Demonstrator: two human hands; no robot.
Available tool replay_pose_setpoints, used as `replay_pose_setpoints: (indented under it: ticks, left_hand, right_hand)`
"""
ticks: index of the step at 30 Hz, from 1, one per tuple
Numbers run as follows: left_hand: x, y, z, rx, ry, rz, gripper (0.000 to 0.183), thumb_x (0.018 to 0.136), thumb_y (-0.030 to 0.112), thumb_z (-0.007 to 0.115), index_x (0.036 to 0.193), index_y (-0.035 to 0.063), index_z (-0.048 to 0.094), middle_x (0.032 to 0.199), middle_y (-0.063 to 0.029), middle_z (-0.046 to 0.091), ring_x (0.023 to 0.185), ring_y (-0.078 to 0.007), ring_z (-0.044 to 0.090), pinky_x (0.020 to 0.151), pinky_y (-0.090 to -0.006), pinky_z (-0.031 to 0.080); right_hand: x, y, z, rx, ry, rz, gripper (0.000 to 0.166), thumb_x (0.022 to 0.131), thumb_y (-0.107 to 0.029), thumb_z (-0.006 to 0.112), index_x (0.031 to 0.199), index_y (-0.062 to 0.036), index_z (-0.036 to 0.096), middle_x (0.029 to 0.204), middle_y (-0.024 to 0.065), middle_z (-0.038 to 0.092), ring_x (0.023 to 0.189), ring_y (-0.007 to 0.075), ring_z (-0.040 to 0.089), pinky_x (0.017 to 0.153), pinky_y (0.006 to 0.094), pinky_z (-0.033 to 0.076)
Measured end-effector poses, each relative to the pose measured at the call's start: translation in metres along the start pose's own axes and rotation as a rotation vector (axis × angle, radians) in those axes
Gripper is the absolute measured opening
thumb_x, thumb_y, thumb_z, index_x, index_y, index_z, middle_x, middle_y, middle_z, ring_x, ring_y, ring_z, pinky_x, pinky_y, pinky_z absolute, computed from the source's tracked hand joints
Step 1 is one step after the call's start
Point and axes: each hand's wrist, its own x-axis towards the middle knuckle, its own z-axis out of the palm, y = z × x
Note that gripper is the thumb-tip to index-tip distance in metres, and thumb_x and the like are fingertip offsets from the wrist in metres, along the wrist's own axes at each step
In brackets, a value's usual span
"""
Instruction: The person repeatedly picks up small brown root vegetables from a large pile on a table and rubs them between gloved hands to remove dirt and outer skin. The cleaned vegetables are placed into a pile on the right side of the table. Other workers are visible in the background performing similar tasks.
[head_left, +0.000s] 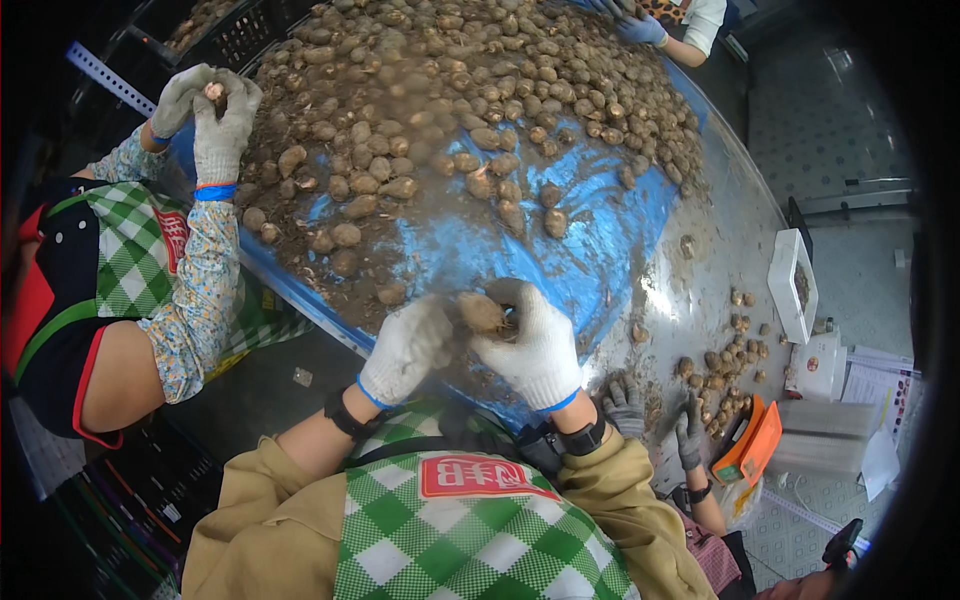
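Observation:
A brown, hairy taro corm is gripped in my right hand, between the thumb and curled fingers. My left hand is at the corm's left side, its fingers bent and blurred. Whether those fingers touch the corm or hold something cannot be made out. White knit gloves with soil on the fingers cover both hands. Below and beyond them lies a soil-covered blue plastic sheet. A large heap of taro corms spreads over its far part, with loose ones closer to me.
At left, a co-worker's gloved hands hold a small corm. Another person's blue glove shows at the far side. Grey-gloved hands rest at right on the metal table, near small corms, an orange box and a white foam box.

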Motion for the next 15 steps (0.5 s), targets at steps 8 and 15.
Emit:
replay_pose_setpoints:
  ticks: [8, 15]
  left_hand:
    - [0.008, 0.002, 0.011, 0.353, 0.097, 0.131, 0.027, 0.092, 0.018, 0.062, 0.111, -0.0015, 0.064, 0.109, -0.0218, 0.066, 0.092, -0.0418, 0.066, 0.077, -0.0463, 0.054]
    - [0.013, -0.004, 0.011, 0.473, 0.183, 0.235, 0.021, 0.093, 0.015, 0.061, 0.105, 0.0004, 0.068, 0.093, -0.0195, 0.07, 0.082, -0.038, 0.068, 0.072, -0.043, 0.055]
  right_hand:
    - [0.0, 0.007, 0.003, -0.248, -0.008, -0.232, 0.044, 0.072, -0.026, 0.08, 0.106, -0.0064, 0.062, 0.094, 0.0153, 0.061, 0.081, 0.0368, 0.064, 0.069, 0.0457, 0.052]
    - [-0.007, 0.004, 0.011, -0.193, -0.033, -0.272, 0.045, 0.071, -0.026, 0.082, 0.107, -0.0061, 0.064, 0.091, 0.0146, 0.06, 0.081, 0.0356, 0.064, 0.07, 0.0438, 0.051]
